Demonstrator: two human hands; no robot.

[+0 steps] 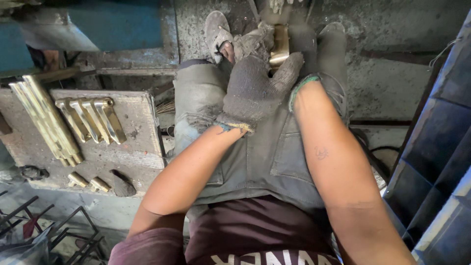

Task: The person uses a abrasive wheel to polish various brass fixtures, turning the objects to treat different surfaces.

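The person sits with knees drawn up in dusty grey work trousers (255,157), both bare forearms reaching forward over the lap. The left hand (252,91), in a worn grey knitted glove, lies just above the thighs with its fingers spread loosely and its thumb stretched toward a small shiny brass fitting (279,46), touching its lower end. The right hand (321,54), in a darker grey glove with a green cuff edge, wraps the fitting from the right side; its fingers curl around the piece, though how tightly they press cannot be told. The brass fitting stands upright between the 2 gloves, just beyond the knees and over the dirty grey concrete floor (392,54). A scrap of frayed grey cloth (252,41) sits against the fitting on its left. Just beyond it, a foot in a dusty grey sandal (217,32) rests on the floor.

To the left, beside the person's thigh, lies a scuffed grey flat board (140,147). On its near edge rest 2 short brass stubs (88,181) and a dark lump (121,184). Farther up the board, 4 curved brass handle pieces (91,118) lie side by side, and a bundle of long straight brass bars (46,118) lies at the board's left end. Beyond the board stands a blue painted metal surface (113,24).
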